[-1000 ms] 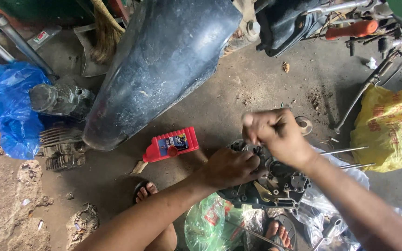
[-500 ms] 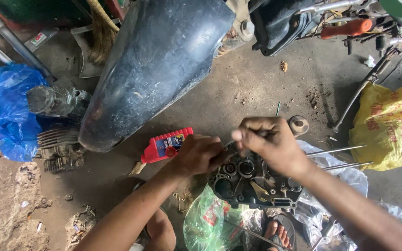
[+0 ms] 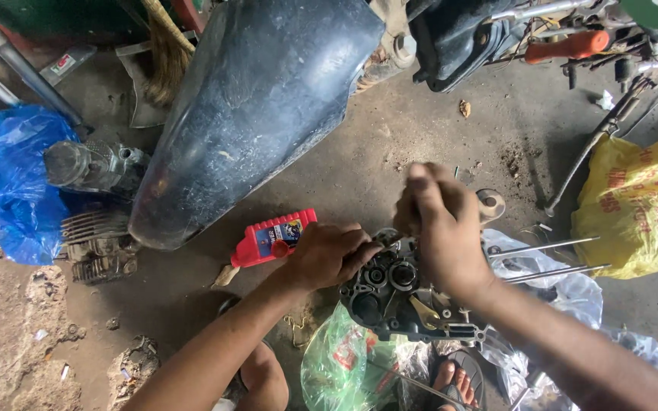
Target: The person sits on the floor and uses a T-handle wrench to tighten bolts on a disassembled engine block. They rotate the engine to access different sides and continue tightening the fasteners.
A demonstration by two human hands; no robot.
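A dark metal engine casing (image 3: 401, 297) with round bearing holes lies on the concrete floor between my feet. My left hand (image 3: 329, 255) rests on its left edge, fingers curled against the rim. My right hand (image 3: 436, 224) hovers over the casing's top, fingers pinched together around something small that I cannot make out. A red bottle (image 3: 274, 237) lies on its side just left of my left hand.
A large black motorcycle fender (image 3: 253, 106) leans across the floor above. A blue plastic bag (image 3: 9, 179) and a finned cylinder (image 3: 100, 247) lie left. A yellow sack (image 3: 641, 205) and thin metal rods (image 3: 550, 259) lie right. A green bag (image 3: 344, 361) sits below.
Both hands have shifted a little over the casing. My right hand has lifted and turned above its top edge; my left hand has settled on the left rim.
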